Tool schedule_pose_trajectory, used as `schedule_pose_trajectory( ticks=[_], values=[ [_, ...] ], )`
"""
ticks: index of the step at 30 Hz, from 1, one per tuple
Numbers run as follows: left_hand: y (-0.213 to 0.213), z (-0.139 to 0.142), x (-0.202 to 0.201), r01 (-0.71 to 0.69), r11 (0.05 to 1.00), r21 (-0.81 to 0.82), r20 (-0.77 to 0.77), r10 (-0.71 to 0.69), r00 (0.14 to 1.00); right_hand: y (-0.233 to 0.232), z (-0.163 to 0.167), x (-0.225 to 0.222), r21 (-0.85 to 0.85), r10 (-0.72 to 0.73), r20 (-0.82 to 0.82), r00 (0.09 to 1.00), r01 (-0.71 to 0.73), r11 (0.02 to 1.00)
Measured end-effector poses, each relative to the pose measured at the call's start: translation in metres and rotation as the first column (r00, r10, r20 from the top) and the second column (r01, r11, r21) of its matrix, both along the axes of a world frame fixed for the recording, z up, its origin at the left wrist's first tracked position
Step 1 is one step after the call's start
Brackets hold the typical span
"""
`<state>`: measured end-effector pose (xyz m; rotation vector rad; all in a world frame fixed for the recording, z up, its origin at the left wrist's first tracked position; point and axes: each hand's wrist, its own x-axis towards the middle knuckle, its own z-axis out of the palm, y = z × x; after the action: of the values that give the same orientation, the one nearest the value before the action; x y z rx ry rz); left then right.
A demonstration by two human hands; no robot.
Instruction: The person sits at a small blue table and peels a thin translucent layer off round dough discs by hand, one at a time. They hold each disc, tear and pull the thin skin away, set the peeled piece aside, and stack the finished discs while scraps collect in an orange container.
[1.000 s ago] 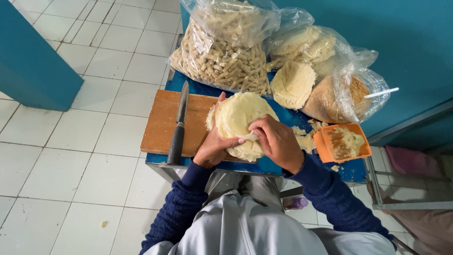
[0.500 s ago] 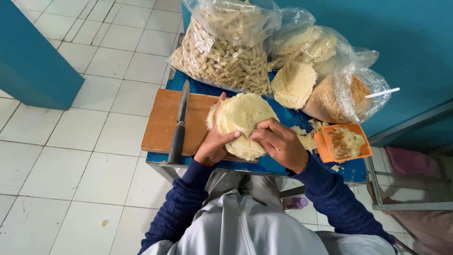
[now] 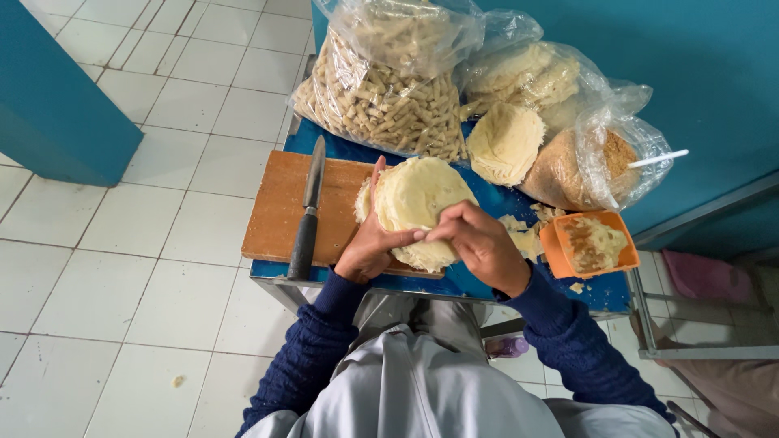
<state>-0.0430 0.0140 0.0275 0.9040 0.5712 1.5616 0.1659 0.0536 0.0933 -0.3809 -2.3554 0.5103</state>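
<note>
The left hand [image 3: 369, 247] and right hand [image 3: 479, 243] clasped a stack of pale round thin wafers [image 3: 418, 207] between them, fingers curled over its near edge, above the brown wooden cutting board [image 3: 280, 207]. A dark-handled knife [image 3: 307, 215] lay beside it; clear plastic bags of snacks [image 3: 389, 81] stood beyond.

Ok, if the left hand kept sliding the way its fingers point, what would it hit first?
Probably the bag of stick-shaped snacks: the left hand points up along the round dough sheet toward it, though depth is unclear.
</note>
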Motion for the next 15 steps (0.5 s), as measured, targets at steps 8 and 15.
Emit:
schedule_pose_trajectory(
  ticks=[8,15],
  values=[
    [-0.009,0.012,0.003,0.042,0.999,-0.026,0.069,-0.040,0.997,0.002,-0.012,-0.011,-0.270,-0.300,-0.161,0.940,0.250,0.930],
    [-0.013,0.014,0.002,0.044,0.998,-0.051,0.095,-0.039,0.995,-0.011,-0.012,-0.028,-0.003,-0.293,-0.101,0.951,0.295,0.956]
  ],
)
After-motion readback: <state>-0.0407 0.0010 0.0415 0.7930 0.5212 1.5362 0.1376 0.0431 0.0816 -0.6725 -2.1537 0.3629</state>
